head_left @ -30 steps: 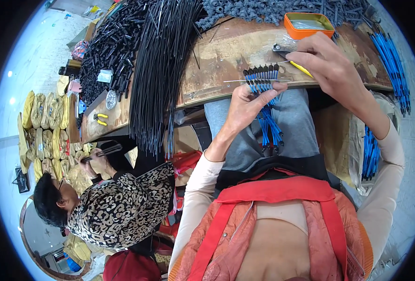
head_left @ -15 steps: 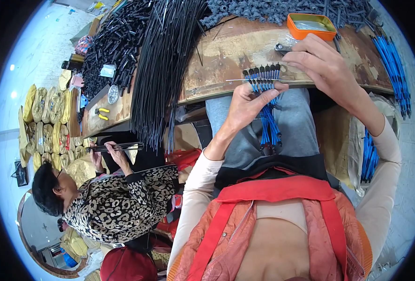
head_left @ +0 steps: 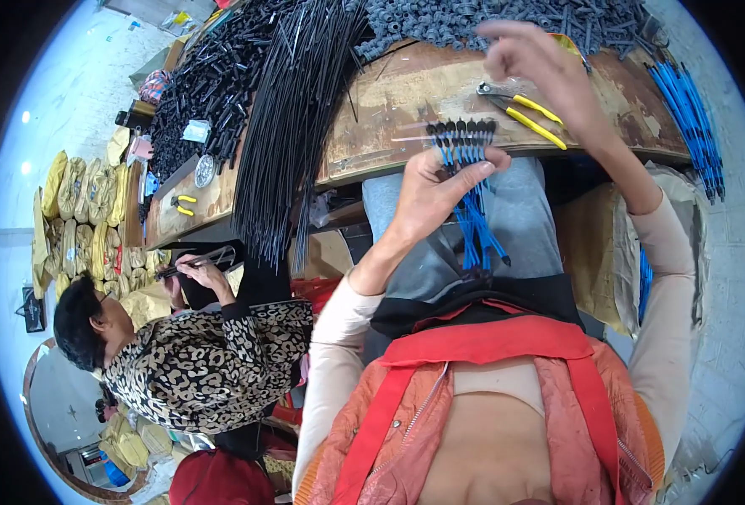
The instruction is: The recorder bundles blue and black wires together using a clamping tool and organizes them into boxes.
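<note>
My left hand [head_left: 440,192] is closed round a fanned bundle of thin blue rods with black tips [head_left: 473,220], held over my lap at the table's edge. Black heads line up in a row above my fingers. A thin pale strip [head_left: 409,138] sticks out leftward by those heads. My right hand [head_left: 542,74] is raised over the table, fingers apart and slightly blurred, with nothing visible in it. Behind that hand, the orange tin with a yellow inside [head_left: 567,42] is mostly hidden. Yellow-handled pliers [head_left: 537,130] lie on the table below it.
Grey plastic fittings [head_left: 440,25] are heaped at the back. Long black rods [head_left: 292,143] and short black pieces [head_left: 208,84] cover the left. More blue rods [head_left: 688,126] lie at the right edge. A person in a leopard-print top [head_left: 212,362] works at my left, holding dark rods.
My right hand has let go of the pliers, now lying on the table, and moved up to the tin. My left hand still holds the blue rods.
</note>
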Tool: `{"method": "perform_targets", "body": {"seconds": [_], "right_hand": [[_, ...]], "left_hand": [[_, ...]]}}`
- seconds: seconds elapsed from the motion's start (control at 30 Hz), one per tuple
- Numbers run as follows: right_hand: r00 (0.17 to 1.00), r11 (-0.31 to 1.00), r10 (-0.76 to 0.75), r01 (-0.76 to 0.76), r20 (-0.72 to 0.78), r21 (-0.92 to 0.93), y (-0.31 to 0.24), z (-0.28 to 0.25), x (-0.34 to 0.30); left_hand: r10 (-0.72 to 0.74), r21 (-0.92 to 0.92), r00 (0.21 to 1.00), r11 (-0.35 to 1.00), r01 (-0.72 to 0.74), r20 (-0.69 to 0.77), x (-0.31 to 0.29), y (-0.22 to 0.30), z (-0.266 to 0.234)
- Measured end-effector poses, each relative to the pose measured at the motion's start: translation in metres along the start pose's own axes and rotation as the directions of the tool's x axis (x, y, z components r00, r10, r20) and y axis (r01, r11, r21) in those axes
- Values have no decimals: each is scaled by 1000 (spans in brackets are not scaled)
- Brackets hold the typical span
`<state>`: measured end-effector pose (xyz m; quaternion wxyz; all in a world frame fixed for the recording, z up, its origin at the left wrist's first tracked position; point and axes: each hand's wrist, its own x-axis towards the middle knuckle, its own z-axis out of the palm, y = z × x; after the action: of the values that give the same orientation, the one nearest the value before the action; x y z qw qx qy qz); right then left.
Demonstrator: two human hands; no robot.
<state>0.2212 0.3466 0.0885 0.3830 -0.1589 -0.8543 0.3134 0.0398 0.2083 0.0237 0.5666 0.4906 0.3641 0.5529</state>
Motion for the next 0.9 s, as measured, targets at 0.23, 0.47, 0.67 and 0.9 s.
{"method": "perform_targets", "body": {"seconds": [0.23, 0.47, 0.67, 0.9], "right_hand": [[755, 112, 483, -556, 443, 824, 18, 91, -42], [913, 320, 197, -406, 359, 856, 10, 127, -72], [866, 457, 179, -493, 466, 740, 27, 130, -107], [796, 655, 142, -522, 589, 547, 48, 133, -96]], "left_hand": [[151, 128, 985, 982, -139, -83, 36, 126, 14], [116, 33, 951, 993, -111, -288, 86, 111, -22], [190, -41, 982, 981, -190, -3, -23, 81, -6], [180, 217, 976, 955, -203, 120, -45, 55, -41]]}}
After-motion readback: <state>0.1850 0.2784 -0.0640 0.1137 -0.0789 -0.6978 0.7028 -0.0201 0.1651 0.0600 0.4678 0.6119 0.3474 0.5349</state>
